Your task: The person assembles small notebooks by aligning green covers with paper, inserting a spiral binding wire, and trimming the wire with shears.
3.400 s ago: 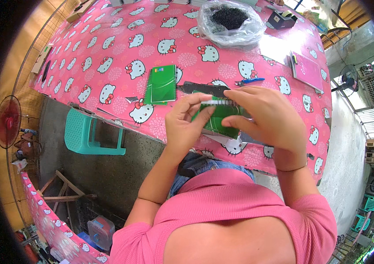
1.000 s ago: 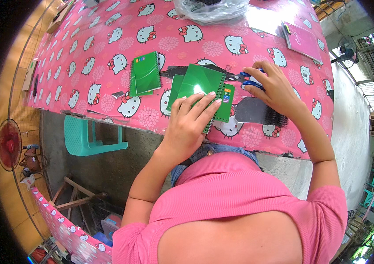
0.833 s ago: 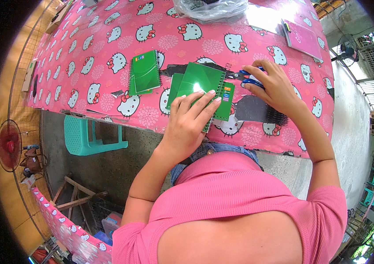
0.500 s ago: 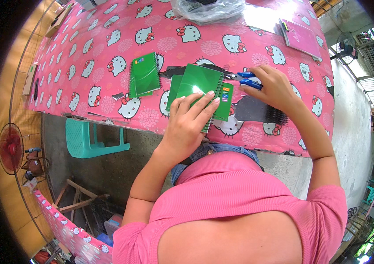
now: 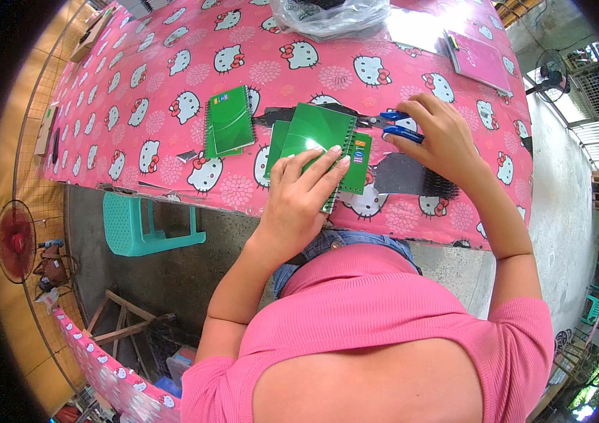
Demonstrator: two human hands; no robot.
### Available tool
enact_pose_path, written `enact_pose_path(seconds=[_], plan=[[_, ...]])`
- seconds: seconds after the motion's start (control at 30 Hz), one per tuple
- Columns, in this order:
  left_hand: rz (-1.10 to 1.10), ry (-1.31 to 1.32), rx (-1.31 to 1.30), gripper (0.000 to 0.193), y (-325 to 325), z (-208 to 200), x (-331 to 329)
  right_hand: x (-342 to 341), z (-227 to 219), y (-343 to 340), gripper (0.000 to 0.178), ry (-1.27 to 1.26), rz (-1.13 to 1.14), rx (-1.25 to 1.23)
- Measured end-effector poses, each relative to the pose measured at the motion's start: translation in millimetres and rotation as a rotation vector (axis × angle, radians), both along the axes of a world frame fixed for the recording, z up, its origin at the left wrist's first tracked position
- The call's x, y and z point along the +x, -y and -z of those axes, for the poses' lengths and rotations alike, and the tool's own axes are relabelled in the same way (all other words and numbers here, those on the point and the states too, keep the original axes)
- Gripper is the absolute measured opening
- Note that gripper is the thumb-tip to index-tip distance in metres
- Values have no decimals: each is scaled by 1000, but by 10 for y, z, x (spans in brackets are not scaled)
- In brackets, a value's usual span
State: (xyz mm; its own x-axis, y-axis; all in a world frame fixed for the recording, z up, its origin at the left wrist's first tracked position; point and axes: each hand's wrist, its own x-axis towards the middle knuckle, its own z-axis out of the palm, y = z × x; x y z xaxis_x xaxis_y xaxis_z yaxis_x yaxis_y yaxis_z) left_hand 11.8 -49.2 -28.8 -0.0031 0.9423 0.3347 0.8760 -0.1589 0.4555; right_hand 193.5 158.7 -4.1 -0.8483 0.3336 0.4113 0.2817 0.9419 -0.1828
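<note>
My left hand (image 5: 304,185) lies flat, fingers stretched out, on a green spiral notebook (image 5: 318,127). Beneath that notebook, parts of other green notebooks stick out at both sides, one of them at the right (image 5: 361,168) with a coloured label. Right of the notebook's wire spine, my right hand (image 5: 435,134) is closed around the blue handles of a pair of pliers (image 5: 403,128). The pliers' metal jaws point left, near the spine's top; whether they touch the wire I cannot tell. More green notebooks (image 5: 231,121) lie overlapped on the left.
A pink patterned cloth (image 5: 264,74) covers the table, with dark torn patches. Beside my right wrist are black wire bristles (image 5: 442,185). Farther back sit a clear plastic bag (image 5: 331,20) and a pink notebook (image 5: 480,62). A teal stool (image 5: 126,224) stands below the table's front edge.
The pliers' handles have come slightly closer together as my right hand shifted a little. My left hand stays on the notebook.
</note>
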Motion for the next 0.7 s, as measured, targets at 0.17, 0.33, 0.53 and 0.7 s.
enact_pose_path(seconds=[0.17, 0.33, 0.53, 0.7], plan=[[2, -6, -3, 76, -1, -5, -3, -4, -18, 7, 36, 128, 89, -398], [0, -12, 0, 77, 7, 22, -7, -15, -77, 10, 36, 97, 70, -258], [-1, -10, -17, 78, 1, 6, 0, -39, -93, 12, 34, 64, 36, -43], [0, -20, -8, 78, -1, 19, -2, -69, -193, 1, 32, 160, 93, -323]])
